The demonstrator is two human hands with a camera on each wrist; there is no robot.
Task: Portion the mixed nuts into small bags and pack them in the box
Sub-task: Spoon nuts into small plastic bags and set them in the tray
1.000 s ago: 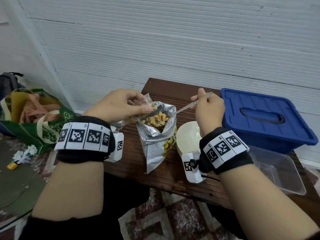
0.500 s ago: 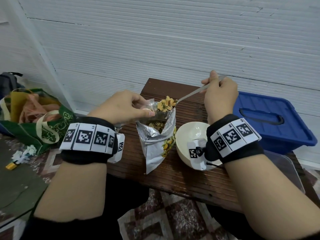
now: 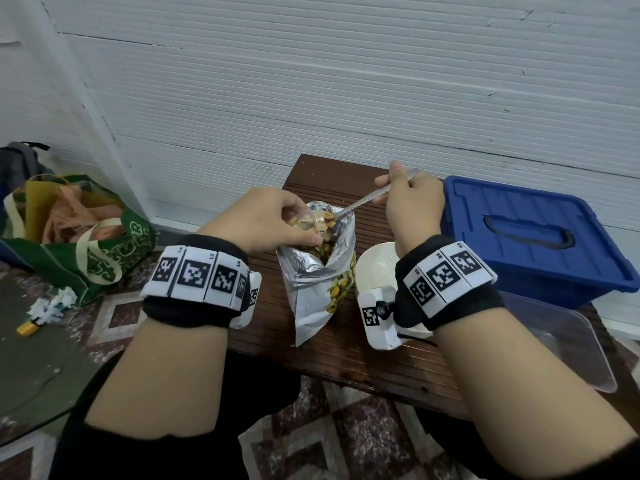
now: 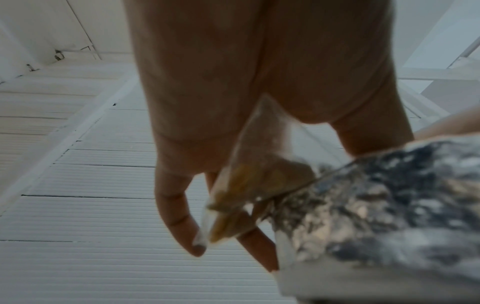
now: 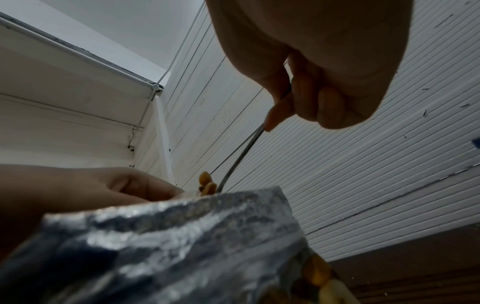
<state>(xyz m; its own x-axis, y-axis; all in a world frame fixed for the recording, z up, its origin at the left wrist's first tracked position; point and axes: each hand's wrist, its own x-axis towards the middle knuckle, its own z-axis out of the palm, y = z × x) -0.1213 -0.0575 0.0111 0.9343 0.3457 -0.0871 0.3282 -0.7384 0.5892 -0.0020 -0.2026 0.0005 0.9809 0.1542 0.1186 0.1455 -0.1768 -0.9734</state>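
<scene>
We see yellow mixed nuts (image 3: pixel 327 224) heaped at the mouth of the crinkled silver foil pouch (image 3: pixel 320 289), upright on the brown slatted bench (image 3: pixel 381 355). Our left hand (image 3: pixel 266 220) pinches a small clear plastic bag (image 4: pixel 259 174) over the pouch; our right hand (image 3: pixel 412 209) grips a metal spoon (image 3: pixel 367 200) dipping in.

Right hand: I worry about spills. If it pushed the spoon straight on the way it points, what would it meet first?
Probably the small clear bag that the left hand holds over the foil pouch; depth there is unclear.
</scene>
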